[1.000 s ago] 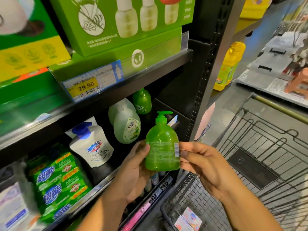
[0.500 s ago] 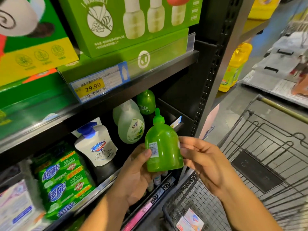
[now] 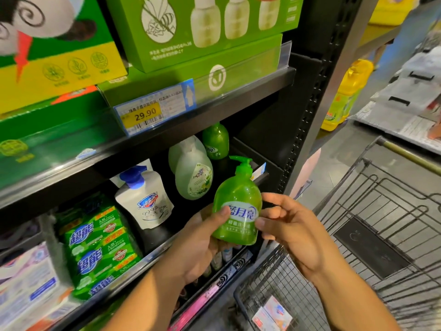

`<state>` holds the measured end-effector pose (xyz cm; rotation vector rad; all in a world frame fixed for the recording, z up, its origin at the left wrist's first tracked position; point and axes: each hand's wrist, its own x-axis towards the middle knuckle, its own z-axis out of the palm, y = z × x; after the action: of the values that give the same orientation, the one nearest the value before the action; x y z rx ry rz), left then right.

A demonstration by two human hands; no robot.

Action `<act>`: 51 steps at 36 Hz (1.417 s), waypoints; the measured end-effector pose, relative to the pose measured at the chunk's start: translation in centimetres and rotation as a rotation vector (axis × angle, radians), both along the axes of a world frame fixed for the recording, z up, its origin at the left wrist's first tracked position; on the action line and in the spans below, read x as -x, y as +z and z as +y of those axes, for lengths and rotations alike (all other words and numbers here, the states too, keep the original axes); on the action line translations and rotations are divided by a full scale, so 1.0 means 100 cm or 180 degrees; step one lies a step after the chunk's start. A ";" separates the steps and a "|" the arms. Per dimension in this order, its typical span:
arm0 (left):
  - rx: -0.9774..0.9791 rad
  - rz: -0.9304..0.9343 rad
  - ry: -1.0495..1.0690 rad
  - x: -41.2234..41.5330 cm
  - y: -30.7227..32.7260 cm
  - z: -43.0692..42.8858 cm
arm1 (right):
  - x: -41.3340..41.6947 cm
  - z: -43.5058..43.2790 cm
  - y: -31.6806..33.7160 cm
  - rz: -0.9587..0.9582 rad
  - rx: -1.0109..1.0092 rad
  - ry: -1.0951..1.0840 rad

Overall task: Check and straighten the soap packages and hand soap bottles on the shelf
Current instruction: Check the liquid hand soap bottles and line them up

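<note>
Dark metal store shelf (image 3: 152,258) fills the background, and just in front of its edge a green hand soap bottle (image 3: 235,206) is held upright, label facing the viewer and pump spout pointing left. Left hand (image 3: 198,244) grips the bottle from below and behind with the thumb pressed on the label, while the right hand (image 3: 293,230) curls its fingers (image 3: 276,199) against the bottle's right side. Beyond the fingers on the shelf stand a pale green bottle (image 3: 193,180) and a white pouch (image 3: 145,201), green soap packages (image 3: 100,247) are stacked left of the left hand, and a wire shopping cart (image 3: 381,223) sits under the right hand.
</note>
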<state>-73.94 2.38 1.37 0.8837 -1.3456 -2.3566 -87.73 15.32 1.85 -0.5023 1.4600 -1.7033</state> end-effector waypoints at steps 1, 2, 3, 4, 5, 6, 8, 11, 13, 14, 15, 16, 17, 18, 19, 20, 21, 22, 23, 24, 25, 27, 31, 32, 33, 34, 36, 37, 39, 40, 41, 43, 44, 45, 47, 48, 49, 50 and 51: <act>0.0088 0.0013 -0.0098 -0.001 0.001 -0.002 | -0.001 0.000 0.002 0.0065 0.0050 0.0057; 0.0188 0.0025 -0.0205 -0.002 0.002 -0.004 | -0.001 0.000 0.003 0.0117 0.0118 0.0104; 0.0303 0.0025 -0.0295 -0.003 0.003 -0.007 | -0.001 0.001 0.005 0.0138 0.0171 0.0116; 0.0409 0.0012 -0.0336 -0.004 0.003 -0.009 | -0.001 0.001 0.008 0.0168 0.0209 0.0117; 0.0523 -0.0013 -0.0321 -0.004 0.003 -0.011 | 0.001 0.002 0.009 0.0222 0.0249 0.0131; 0.0674 -0.0031 -0.0308 -0.004 0.004 -0.013 | 0.003 0.003 0.011 0.0315 0.0300 0.0184; 0.1087 -0.0053 -0.0380 -0.003 0.009 -0.016 | 0.010 0.004 0.012 0.0553 0.0346 0.0302; 0.1674 -0.0023 -0.0373 -0.002 0.017 -0.022 | 0.016 0.008 0.012 0.0919 0.0398 0.0370; 0.2136 0.0062 -0.0421 -0.003 0.024 -0.023 | 0.017 0.011 0.011 0.1194 0.0538 0.0351; 0.2333 0.0131 -0.0447 -0.003 0.026 -0.023 | 0.017 0.012 0.011 0.1316 0.0620 0.0335; 0.2475 0.0240 -0.0464 -0.003 0.027 -0.022 | 0.018 0.013 0.010 0.1376 0.0693 0.0307; 0.2559 0.0359 -0.0475 -0.002 0.027 -0.021 | 0.018 0.014 0.009 0.1392 0.0752 0.0286; 0.2605 0.0459 -0.0447 -0.002 0.026 -0.020 | 0.017 0.014 0.010 0.1346 0.0794 0.0269; 0.2592 0.0527 -0.0402 -0.002 0.025 -0.018 | 0.017 0.015 0.009 0.1286 0.0847 0.0266; 0.2548 0.0542 -0.0380 -0.003 0.024 -0.017 | 0.016 0.016 0.009 0.1265 0.0889 0.0253; 0.2514 0.0515 -0.0387 -0.003 0.025 -0.015 | 0.016 0.017 0.010 0.1345 0.0876 0.0217; 0.2474 0.0458 -0.0398 -0.003 0.025 -0.014 | 0.015 0.018 0.012 0.1426 0.0843 0.0201; 0.2412 0.0409 -0.0421 -0.004 0.026 -0.014 | 0.017 0.018 0.012 0.1436 0.0828 0.0217; 0.2366 0.0385 -0.0433 -0.005 0.027 -0.015 | 0.018 0.019 0.015 0.1360 0.0829 0.0286; 0.2348 0.0373 -0.0441 -0.006 0.028 -0.017 | 0.019 0.019 0.017 0.1264 0.0832 0.0359; 0.2331 0.0355 -0.0446 -0.006 0.030 -0.018 | 0.021 0.017 0.018 0.1146 0.0827 0.0400; 0.2165 0.0314 -0.0396 -0.005 0.036 -0.017 | 0.023 0.014 0.019 0.0891 0.0763 0.0367; 0.1663 -0.0027 -0.0077 0.003 0.042 -0.009 | 0.018 0.006 0.029 0.0583 0.0408 0.0298; 0.1536 -0.0212 -0.0064 0.005 0.043 -0.007 | 0.016 0.004 0.031 0.0549 0.0268 0.0232; 0.1385 -0.0392 -0.0116 0.007 0.043 -0.006 | 0.013 0.001 0.033 0.0464 0.0117 0.0156; 0.1250 -0.0577 -0.0206 0.009 0.044 -0.006 | 0.011 -0.001 0.032 0.0448 -0.0072 0.0081; 0.1052 -0.1028 -0.0423 0.012 0.045 -0.003 | 0.007 -0.005 0.030 0.0585 -0.0592 0.0141; 0.0934 -0.1231 -0.0515 0.013 0.045 -0.002 | 0.005 -0.006 0.030 0.0686 -0.0878 0.0236; 0.0724 -0.1492 -0.0637 0.012 0.041 -0.002 | 0.002 -0.007 0.026 0.0829 -0.1303 0.0437; 0.0663 -0.1564 -0.0677 0.012 0.038 -0.003 | 0.002 -0.007 0.023 0.0859 -0.1399 0.0512; 0.0635 -0.1607 -0.0707 0.011 0.035 -0.004 | 0.001 -0.007 0.023 0.0871 -0.1455 0.0567; 0.0682 -0.1617 -0.0719 0.011 0.032 -0.006 | 0.001 -0.007 0.019 0.0844 -0.1444 0.0612; 0.0709 -0.1566 -0.0696 0.010 0.030 -0.007 | 0.002 -0.007 0.018 0.0756 -0.1382 0.0596; 0.0735 -0.1483 -0.0653 0.010 0.029 -0.009 | 0.002 -0.007 0.017 0.0598 -0.1272 0.0553; 0.0796 -0.1278 -0.0516 0.012 0.031 -0.010 | 0.003 -0.006 0.016 0.0191 -0.0912 0.0553; 0.0878 -0.1207 -0.0419 0.013 0.032 -0.010 | 0.003 -0.007 0.016 0.0044 -0.0741 0.0590; 0.0983 -0.1181 -0.0296 0.015 0.034 -0.009 | 0.002 -0.007 0.017 -0.0071 -0.0609 0.0634; 0.1145 -0.1207 -0.0170 0.016 0.035 -0.009 | 0.002 -0.008 0.017 -0.0179 -0.0488 0.0684; 0.1375 -0.1268 -0.0083 0.016 0.036 -0.009 | 0.002 -0.008 0.016 -0.0318 -0.0354 0.0733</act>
<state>-75.59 1.47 4.93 1.2331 -1.9289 -1.8459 -87.92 14.51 3.46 -0.4973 1.3612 -1.4383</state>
